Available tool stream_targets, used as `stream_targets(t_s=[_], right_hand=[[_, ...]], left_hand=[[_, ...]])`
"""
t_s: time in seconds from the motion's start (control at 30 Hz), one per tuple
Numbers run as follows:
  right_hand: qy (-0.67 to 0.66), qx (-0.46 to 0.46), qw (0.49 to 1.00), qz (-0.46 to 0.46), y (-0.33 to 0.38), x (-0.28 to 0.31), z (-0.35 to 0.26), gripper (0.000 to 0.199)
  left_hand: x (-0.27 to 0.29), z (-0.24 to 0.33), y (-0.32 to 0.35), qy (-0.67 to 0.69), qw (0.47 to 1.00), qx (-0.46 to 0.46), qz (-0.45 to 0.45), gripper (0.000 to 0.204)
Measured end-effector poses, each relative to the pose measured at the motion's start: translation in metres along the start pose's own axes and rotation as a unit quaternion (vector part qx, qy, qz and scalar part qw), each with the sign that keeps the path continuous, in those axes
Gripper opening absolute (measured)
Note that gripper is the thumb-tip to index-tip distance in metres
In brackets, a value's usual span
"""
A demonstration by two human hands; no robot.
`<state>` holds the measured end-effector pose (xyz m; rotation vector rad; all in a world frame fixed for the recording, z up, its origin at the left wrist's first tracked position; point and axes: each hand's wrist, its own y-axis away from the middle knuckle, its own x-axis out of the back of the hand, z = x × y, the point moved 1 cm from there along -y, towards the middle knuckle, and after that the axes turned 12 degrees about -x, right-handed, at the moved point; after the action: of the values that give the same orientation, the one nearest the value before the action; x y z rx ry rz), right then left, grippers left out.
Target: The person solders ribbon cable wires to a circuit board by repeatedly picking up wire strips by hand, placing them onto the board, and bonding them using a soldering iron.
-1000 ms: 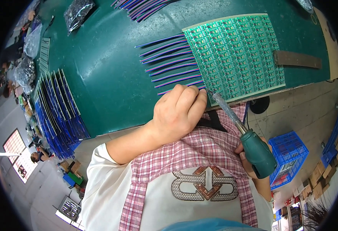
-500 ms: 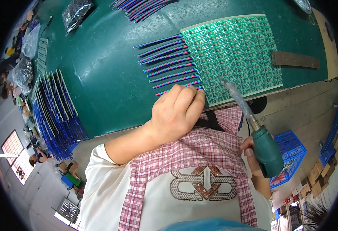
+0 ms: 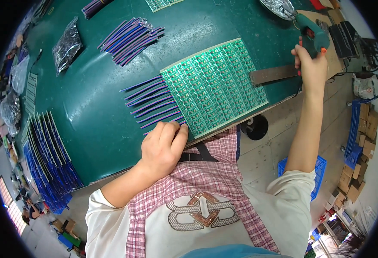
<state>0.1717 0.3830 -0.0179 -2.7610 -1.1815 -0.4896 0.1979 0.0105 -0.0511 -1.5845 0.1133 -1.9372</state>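
A large green circuit board panel (image 3: 217, 86) lies on the dark green mat (image 3: 90, 112) near the table's front edge. Purple and blue ribbon wires (image 3: 152, 103) stick out from its left side. My left hand (image 3: 163, 146) rests at the panel's near left corner, fingers curled on the nearest wire. My right hand (image 3: 310, 64) is stretched far to the right and grips a green soldering iron (image 3: 311, 32) by its handle, near the table's right end.
A loose bundle of purple wires (image 3: 131, 38) lies further back. Fanned blue panels (image 3: 47, 150) sit at the left edge. A dark metal bar (image 3: 273, 74) lies right of the panel. A silver bag (image 3: 66, 43) and a blue crate (image 3: 316, 172) on the floor are in view.
My right hand has swung the soldering iron from beside the panel's near edge up and away to the far right. The view has shifted. My left hand stays at the panel's corner.
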Motion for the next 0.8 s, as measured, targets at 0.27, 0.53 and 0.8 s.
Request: stream_targets(t_s=[0.27,0.53,0.8], right_hand=[[-0.106,-0.010,0.993,-0.058,0.036,0.008,-0.009,0.031],[-0.106,-0.022,0.992,-0.068,0.110,0.010,0.013,0.036],[-0.103,-0.031,0.990,-0.090,0.145,-0.001,0.016,0.036]], left_hand=[[0.000,-0.001,-0.002,-0.005,1.000,-0.005,-0.020,0.030],[0.014,-0.007,-0.007,-0.022,1.000,-0.004,-0.019,0.030],[0.009,-0.143,-0.087,-0.186,0.981,0.007,0.052,0.012]])
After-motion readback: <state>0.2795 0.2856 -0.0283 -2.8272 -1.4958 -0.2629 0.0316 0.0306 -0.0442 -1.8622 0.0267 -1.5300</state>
